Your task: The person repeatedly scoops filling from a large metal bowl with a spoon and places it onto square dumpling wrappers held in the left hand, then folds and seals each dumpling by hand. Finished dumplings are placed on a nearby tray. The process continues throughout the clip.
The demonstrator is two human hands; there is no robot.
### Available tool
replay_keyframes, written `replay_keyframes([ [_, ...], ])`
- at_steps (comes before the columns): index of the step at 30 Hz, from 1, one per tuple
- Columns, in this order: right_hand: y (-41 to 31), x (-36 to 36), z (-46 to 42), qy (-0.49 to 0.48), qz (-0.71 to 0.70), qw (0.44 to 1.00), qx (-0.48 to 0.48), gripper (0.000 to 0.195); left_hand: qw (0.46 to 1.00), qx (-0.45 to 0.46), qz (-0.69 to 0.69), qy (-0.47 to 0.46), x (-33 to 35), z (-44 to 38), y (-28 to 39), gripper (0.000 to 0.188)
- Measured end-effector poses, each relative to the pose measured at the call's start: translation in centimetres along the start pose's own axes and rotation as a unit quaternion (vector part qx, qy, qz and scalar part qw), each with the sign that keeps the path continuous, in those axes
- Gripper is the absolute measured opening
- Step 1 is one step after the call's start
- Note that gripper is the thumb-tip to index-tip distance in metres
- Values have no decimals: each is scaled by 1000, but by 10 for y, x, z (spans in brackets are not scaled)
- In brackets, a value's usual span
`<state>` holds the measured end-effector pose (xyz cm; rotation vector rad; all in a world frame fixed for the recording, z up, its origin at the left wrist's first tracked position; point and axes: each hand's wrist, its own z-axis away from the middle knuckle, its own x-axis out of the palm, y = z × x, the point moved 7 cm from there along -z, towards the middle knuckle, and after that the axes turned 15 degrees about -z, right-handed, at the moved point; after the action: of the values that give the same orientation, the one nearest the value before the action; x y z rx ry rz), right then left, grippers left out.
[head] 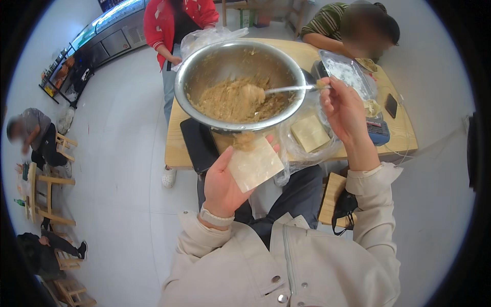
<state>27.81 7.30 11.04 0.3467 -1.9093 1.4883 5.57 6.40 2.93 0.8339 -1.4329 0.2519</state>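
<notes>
My left hand [226, 188] holds a square dough wrapper [256, 164] on its palm and fingers, with a dab of pale brown filling [244, 141] at the wrapper's far corner. A large stainless steel bowl [239, 126] stands just beyond, holding a mass of the same filling. My right hand [345, 109] grips the end of a metal spoon [289, 89] whose head is buried in or covered by filling in the bowl. Below my right hand, a stack of square wrappers [310, 133] lies in an open clear plastic bag [285, 153].
A black tablet or phone [199, 144] lies by the table's near left edge. A plastic tray [347, 75] with white powder, a phone [391, 106] and a blue device [378, 132] lie right. People are beyond the table [406, 138]; a wooden stool [330, 199] stands below.
</notes>
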Motion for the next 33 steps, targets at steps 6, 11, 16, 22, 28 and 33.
replay_keyframes([
  [6, 6, -5, -31, -25, 69, 996, -51, 25, 998, -10, -51, 35, -14, -6, 6, 54],
  [11, 8, -7, -30, -32, 106, 991, -80, 27, 983, -72, -155, 65, -31, -9, 4, 53],
  [16, -2, 45, -11, -253, 442, 835, -209, 15, 971, -190, -140, 29, -38, 7, -38, 55],
  [22, 9, 69, 13, -349, 601, 650, -308, 15, 969, -216, -112, 37, -52, 16, -64, 52],
  [28, -9, 57, 27, -246, 588, 691, -340, 12, 977, -152, -134, 72, -68, 30, -46, 52],
  [33, -25, -3, 41, -52, 244, 906, -342, 20, 983, -96, -132, 85, -88, 46, -34, 53],
])
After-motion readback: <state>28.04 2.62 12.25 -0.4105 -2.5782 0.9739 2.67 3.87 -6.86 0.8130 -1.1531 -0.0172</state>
